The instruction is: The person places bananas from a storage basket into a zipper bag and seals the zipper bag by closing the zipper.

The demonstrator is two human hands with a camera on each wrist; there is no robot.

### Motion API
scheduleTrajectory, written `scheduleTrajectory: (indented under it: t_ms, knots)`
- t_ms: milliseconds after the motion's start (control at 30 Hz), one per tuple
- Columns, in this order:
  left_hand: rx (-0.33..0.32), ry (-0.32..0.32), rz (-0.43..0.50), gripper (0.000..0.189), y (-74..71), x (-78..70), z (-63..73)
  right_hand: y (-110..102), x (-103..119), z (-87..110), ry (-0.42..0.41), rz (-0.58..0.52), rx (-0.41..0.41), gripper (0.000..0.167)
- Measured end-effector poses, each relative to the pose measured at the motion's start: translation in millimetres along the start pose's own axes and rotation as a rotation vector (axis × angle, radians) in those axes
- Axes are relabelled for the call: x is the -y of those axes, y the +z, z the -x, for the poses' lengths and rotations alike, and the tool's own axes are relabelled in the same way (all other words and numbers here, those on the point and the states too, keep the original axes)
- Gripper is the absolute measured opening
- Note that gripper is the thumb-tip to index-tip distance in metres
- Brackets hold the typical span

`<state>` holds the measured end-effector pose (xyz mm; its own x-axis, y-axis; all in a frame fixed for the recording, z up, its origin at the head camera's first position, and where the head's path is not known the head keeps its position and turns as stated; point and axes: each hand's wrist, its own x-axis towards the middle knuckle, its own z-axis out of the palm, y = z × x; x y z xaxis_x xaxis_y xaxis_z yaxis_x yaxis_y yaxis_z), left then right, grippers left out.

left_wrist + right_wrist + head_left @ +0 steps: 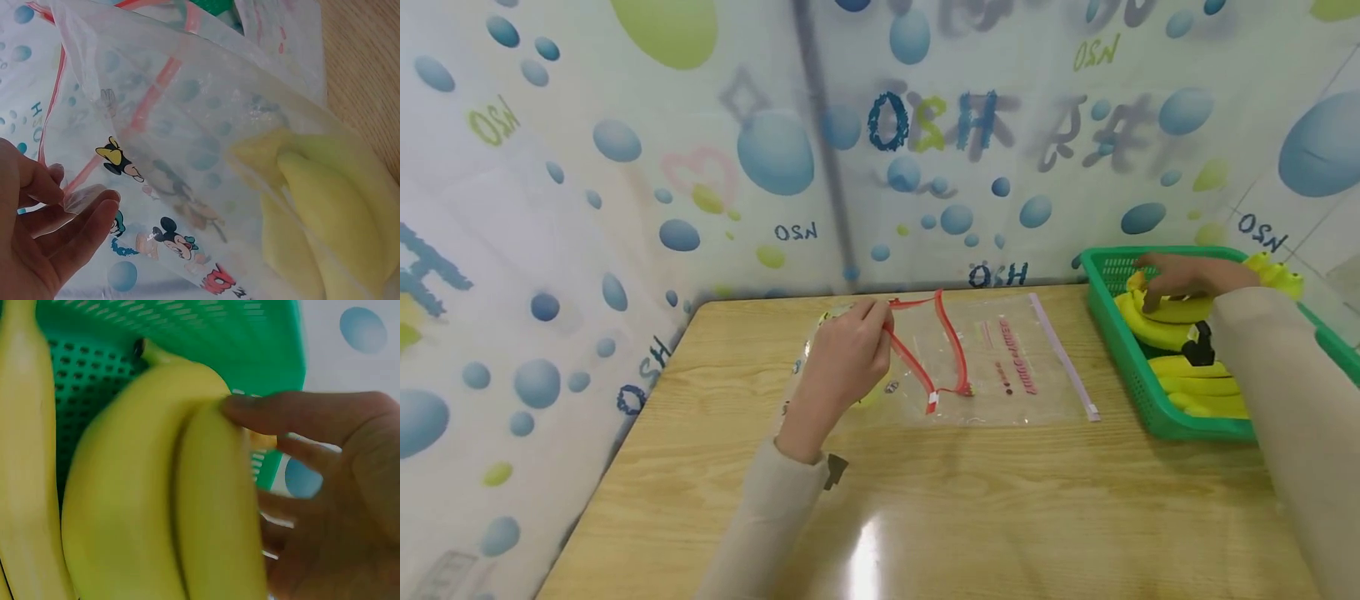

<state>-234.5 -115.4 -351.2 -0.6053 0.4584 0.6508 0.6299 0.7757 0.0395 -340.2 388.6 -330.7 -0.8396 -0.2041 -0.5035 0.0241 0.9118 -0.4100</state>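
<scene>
My left hand (pixel 850 354) pinches the open edge of a clear plastic zip bag (pixel 219 119) with a red zipper and cartoon prints. In the left wrist view yellow bananas (pixel 331 212) lie inside that bag, seen hazily through the plastic. Over at the right, my right hand (pixel 1187 275) reaches into a green basket (pixel 1116 354) and grips a bunch of bananas (pixel 137 481) near its stem end. The thumb presses on the front banana, while the other fingers go behind the bunch and are partly hidden.
More bananas (pixel 1198 383) lie in the near part of the basket, and another bunch (pixel 1273 275) sits at its back right. A second clear bag with a lilac zipper (pixel 1063 354) lies flat on the wooden table (pixel 970 500). A patterned curtain (pixel 917 192) stands behind the table.
</scene>
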Motion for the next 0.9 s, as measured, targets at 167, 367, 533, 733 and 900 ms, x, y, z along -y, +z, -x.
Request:
scheduleTrajectory:
  t_ms: [167, 367, 533, 733, 900]
  knots:
    - [0.008, -0.009, -0.004, 0.012, 0.5, -1.4, 0.3, 8, 6, -8.6, -0.031, -0.004, 0.071, 0.074]
    - [0.025, -0.019, -0.003, 0.01, 1.1, -2.3, 0.0, 17, 9, -15.7, -0.074, 0.029, 0.04, 0.06]
    - [0.033, -0.026, -0.007, 0.009, 1.5, -2.3, 0.4, 18, 13, -18.6, -0.089, -0.009, -0.001, 0.045]
    - [0.032, -0.025, -0.013, 0.009, 1.4, -1.9, 0.6, 9, 19, -12.0, -0.113, 0.061, 0.002, 0.05]
    - [0.014, -0.005, -0.016, 0.011, 1.0, -0.7, -0.5, -2, 23, -3.4, -0.117, 0.108, -0.027, 0.046]
